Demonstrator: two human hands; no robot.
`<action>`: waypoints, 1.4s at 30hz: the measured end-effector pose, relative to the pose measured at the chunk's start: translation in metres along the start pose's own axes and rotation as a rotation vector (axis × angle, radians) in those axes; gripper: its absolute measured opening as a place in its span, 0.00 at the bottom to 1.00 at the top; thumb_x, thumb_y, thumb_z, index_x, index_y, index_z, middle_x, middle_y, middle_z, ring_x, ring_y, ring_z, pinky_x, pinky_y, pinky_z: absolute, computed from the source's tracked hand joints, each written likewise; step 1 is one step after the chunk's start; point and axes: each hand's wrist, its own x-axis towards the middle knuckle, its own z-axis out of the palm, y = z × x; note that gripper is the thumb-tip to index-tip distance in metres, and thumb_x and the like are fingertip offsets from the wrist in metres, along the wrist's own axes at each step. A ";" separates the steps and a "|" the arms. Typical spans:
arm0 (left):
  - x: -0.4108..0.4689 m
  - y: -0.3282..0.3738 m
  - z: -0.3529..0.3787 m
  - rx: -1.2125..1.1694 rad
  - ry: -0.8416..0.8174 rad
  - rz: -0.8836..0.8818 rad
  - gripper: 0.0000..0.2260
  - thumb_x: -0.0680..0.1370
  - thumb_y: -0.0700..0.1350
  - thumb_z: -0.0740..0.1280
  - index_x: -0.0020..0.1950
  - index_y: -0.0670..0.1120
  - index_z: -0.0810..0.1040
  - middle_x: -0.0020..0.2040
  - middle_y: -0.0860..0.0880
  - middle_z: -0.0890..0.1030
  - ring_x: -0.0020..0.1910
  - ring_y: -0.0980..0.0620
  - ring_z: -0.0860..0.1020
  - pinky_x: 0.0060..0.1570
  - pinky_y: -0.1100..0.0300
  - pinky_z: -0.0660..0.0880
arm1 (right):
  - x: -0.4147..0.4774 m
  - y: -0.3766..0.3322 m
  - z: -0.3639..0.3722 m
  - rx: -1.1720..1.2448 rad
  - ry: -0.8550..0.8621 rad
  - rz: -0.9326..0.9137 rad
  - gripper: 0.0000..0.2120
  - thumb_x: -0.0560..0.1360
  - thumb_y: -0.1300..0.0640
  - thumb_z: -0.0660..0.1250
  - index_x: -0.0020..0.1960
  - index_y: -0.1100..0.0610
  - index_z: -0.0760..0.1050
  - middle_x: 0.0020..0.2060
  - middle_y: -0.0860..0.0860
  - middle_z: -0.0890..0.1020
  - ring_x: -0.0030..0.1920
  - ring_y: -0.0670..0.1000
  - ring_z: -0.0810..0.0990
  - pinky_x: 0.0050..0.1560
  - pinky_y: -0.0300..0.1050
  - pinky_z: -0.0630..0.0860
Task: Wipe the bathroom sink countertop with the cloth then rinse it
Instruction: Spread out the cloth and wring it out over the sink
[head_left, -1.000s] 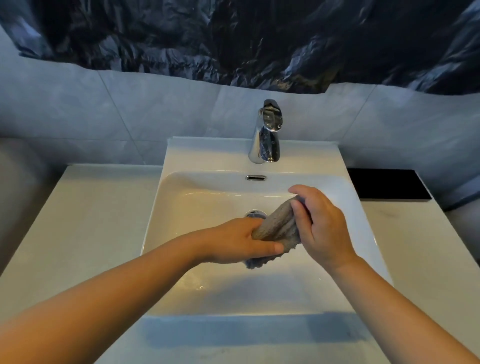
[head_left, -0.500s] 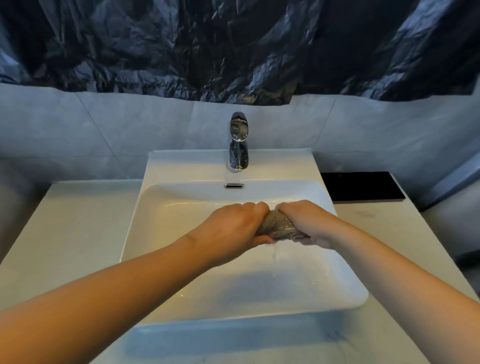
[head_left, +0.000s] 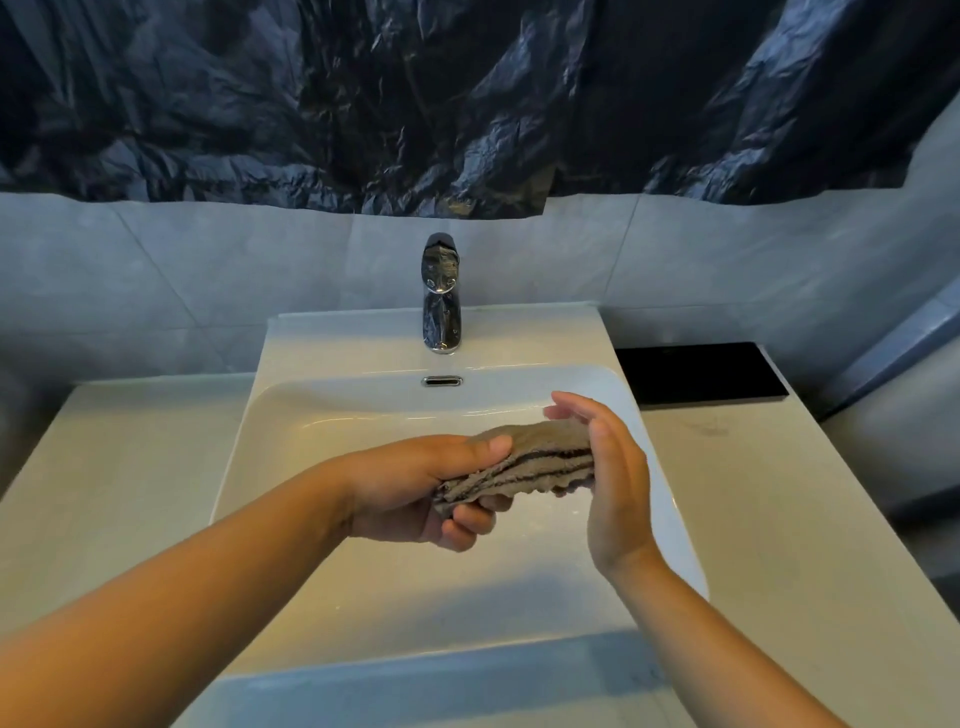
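Change: half a second back both grips were clamped on the cloth, which was twisted into a rope. Now the cloth (head_left: 535, 457) lies out as a flat folded wad and the right grip (head_left: 615, 488) has opened.
Left grip (head_left: 415, 488): thumb on top, fingers curled under, pinching the cloth's left end.
Right grip: fingers straight, palm set against the cloth's right end; nothing curled round it.
Cloth position: between the two grips, in the air over the sink (head_left: 363, 597), touching no porcelain.
Handling (judged): soft, limp, several terry layers. Likely damp, so somewhat heavier than dry and apt to sag or unfold at a free end. Not fragile, not slippery.
Where to hold (judged): across the whole stack near the fold, as the left grip has it. A pinch on one layer would let the rest drop open.
Edges: the sink rim runs well left of the left grip and close to the right of the right grip. The faucet (head_left: 441, 296) and overflow slot (head_left: 442, 381) stand beyond the grips, well apart.
Room: open basin below the grips and toward the person. Flat bench (head_left: 130, 467) on either side.
Caution: a dark flat panel (head_left: 696, 371) lies on the bench beyond and right of the right grip; keep drips off it.
Water: none seen running.
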 end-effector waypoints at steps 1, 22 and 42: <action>0.000 0.002 0.001 -0.003 -0.004 -0.006 0.19 0.79 0.54 0.59 0.63 0.44 0.72 0.37 0.50 0.68 0.32 0.56 0.64 0.30 0.68 0.65 | 0.001 -0.001 0.006 0.032 0.020 0.017 0.23 0.75 0.42 0.52 0.57 0.54 0.77 0.47 0.49 0.81 0.43 0.49 0.80 0.31 0.39 0.75; 0.011 -0.003 -0.001 1.050 0.625 0.252 0.11 0.79 0.55 0.62 0.46 0.48 0.75 0.37 0.51 0.78 0.32 0.55 0.73 0.33 0.61 0.70 | 0.060 -0.026 0.001 -0.506 -0.439 0.673 0.25 0.79 0.40 0.55 0.46 0.59 0.78 0.32 0.54 0.83 0.24 0.48 0.76 0.26 0.38 0.74; -0.011 0.010 0.002 0.225 0.035 -0.129 0.12 0.79 0.48 0.64 0.57 0.43 0.68 0.39 0.47 0.70 0.33 0.56 0.65 0.29 0.66 0.63 | 0.035 0.003 -0.004 -0.698 -0.223 -0.637 0.22 0.80 0.48 0.51 0.33 0.54 0.75 0.26 0.47 0.76 0.27 0.47 0.73 0.27 0.41 0.70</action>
